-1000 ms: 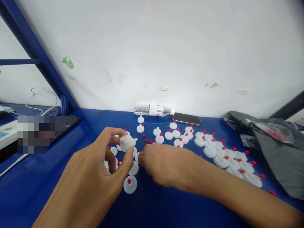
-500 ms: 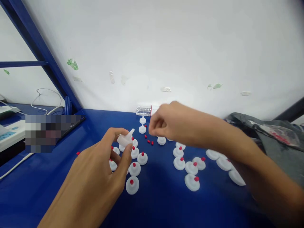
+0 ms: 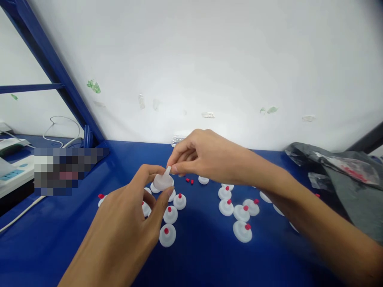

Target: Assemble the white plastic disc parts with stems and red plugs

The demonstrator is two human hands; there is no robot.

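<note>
My left hand (image 3: pixel 134 211) pinches a white plastic cap (image 3: pixel 163 181) with a thin nozzle pointing up, just above the blue table (image 3: pixel 197 255). My right hand (image 3: pixel 203 155) reaches across from the right, its fingertips pinched together at the tip of that nozzle; whatever is between them is too small to make out. Several white caps with red tips (image 3: pixel 170 215) stand on the table below my left hand. Another group of such caps (image 3: pixel 239 211) lies under my right forearm. A few loose red tips (image 3: pixel 189 181) lie between the groups.
A grey plastic bag (image 3: pixel 338 175) lies at the right edge. The end of a clear bottle (image 3: pixel 177 140) shows by the white wall behind my right hand. A blue frame post (image 3: pixel 60 75) rises at the left, with a white power strip (image 3: pixel 13 175) and cables beside it.
My right hand rose from the table, swung over the red tips, then came to the nozzle of the cap in my left hand. My left hand turned the cap nozzle-up.
</note>
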